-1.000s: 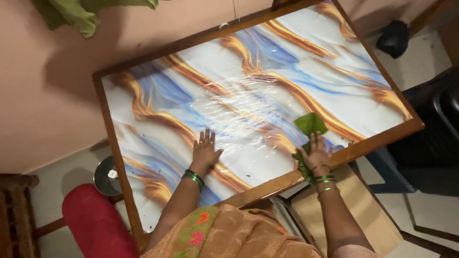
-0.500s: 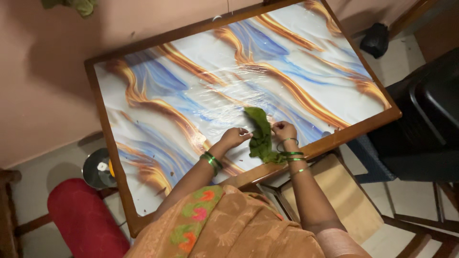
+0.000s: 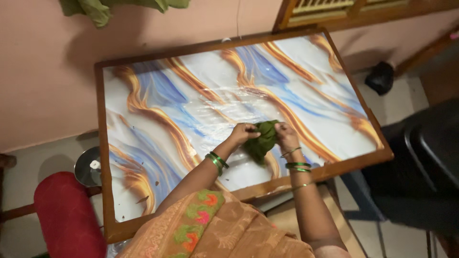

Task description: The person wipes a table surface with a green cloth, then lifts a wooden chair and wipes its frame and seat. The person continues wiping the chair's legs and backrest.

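A green cloth (image 3: 261, 140) is bunched between both my hands above the near part of a table. My left hand (image 3: 243, 132) grips its left side and my right hand (image 3: 286, 135) grips its right side. Green bangles ring both wrists. The table (image 3: 143, 62) has a wooden frame and a glossy top swirled in white, blue and orange, covered with a clear plastic sheet. Small dark specks lie on the top near its front left.
A red cushioned stool (image 3: 67, 220) stands at the lower left, with a round metal lid (image 3: 88, 166) on the floor beside it. A black chair (image 3: 425, 162) is at the right. A dark bag (image 3: 381, 76) lies by the wall. Green fabric (image 3: 100, 7) hangs above.
My left hand left the tabletop and came across to the cloth. The cloth, held open in my right hand before, is now bunched between both hands.
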